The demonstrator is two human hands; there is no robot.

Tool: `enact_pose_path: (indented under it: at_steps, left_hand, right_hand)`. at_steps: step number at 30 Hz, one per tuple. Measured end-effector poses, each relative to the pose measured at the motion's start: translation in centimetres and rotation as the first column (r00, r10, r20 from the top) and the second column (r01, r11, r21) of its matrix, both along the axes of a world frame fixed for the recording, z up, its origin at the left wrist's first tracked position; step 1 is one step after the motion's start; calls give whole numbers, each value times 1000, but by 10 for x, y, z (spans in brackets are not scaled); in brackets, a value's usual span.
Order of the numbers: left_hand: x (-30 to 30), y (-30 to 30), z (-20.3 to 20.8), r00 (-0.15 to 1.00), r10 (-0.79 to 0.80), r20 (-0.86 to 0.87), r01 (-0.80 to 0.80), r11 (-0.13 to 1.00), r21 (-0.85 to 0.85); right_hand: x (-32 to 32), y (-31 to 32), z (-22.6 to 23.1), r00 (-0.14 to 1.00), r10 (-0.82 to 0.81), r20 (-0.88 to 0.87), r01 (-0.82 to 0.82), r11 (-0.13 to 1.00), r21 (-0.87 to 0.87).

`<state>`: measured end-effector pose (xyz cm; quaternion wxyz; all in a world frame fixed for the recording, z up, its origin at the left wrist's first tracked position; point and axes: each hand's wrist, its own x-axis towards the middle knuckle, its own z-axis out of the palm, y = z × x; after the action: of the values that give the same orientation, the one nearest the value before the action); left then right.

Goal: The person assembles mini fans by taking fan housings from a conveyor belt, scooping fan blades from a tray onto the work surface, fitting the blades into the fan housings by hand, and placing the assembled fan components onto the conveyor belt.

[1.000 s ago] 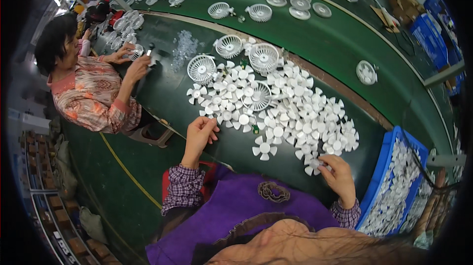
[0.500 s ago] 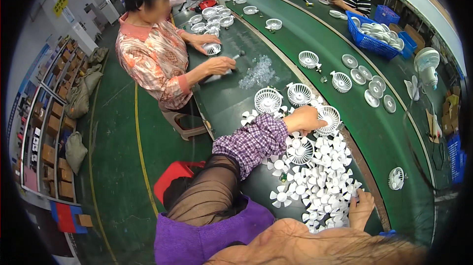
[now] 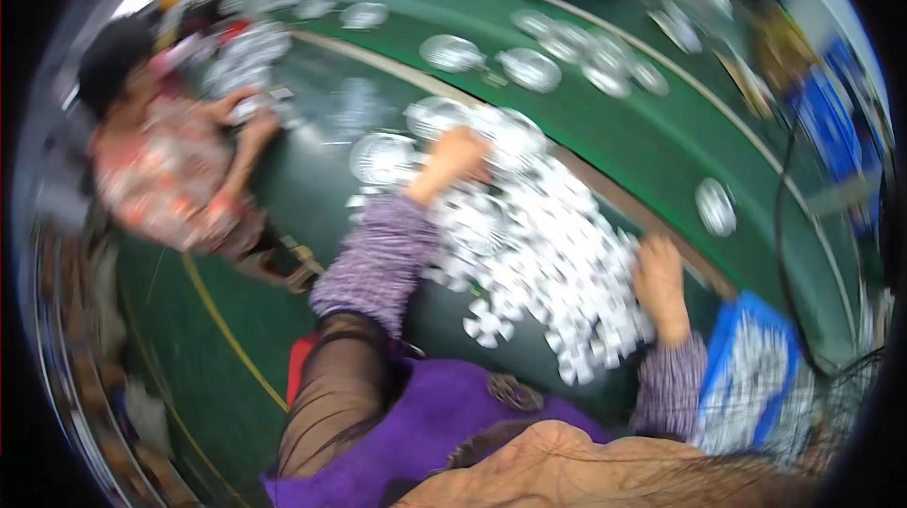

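My left hand [image 3: 458, 156] reaches over the upper end of a heap of white fan blades [image 3: 557, 243]. It is among round white fan housings [image 3: 385, 159], close to one on its right [image 3: 518, 141]. Its fingers are bent and smeared by motion, so whether they hold anything does not show. At the heap's right edge, by the table's rail, my right hand [image 3: 661, 286] rests with its fingers stretched toward the blades. No held thing is visible in it. Another fan housing [image 3: 482, 229] lies partly sunk in the heap.
A green conveyor belt [image 3: 605, 144] runs beyond the rail, carrying several fan housings [image 3: 529, 69] and round grilles [image 3: 605, 64]. A co-worker [image 3: 175, 163] sits at the left beside small clear parts [image 3: 357, 109]. At my right stands a blue-and-white bag or bin [image 3: 751, 366].
The view has swung, so the scene sits farther left and my right forearm shows. My left hand stays around the same housings, its fingers no longer clearly on the one they touched.
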<state>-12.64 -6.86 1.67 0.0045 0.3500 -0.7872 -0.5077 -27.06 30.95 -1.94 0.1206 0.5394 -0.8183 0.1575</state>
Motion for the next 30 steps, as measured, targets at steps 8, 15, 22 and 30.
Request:
enact_pose_path:
  at_steps: [8, 15, 22, 30]
  left_hand:
    - [65, 35, 24, 867, 275, -417, -20, 853, 522]
    - [105, 106, 1, 846, 330, -418, 88, 688, 720]
    - [88, 135, 22, 863, 331, -382, 132, 582, 802]
    - [89, 127, 18, 840, 357, -408, 96, 643, 760]
  right_hand:
    - [-12, 26, 14, 904, -344, 253, 309, 936, 170]
    - [5, 4, 26, 943, -123, 309, 123, 992, 18]
    - [13, -33, 19, 978, -170, 118, 148, 974, 172]
    - [-19, 4, 31, 69, 159, 985, 197, 966, -169]
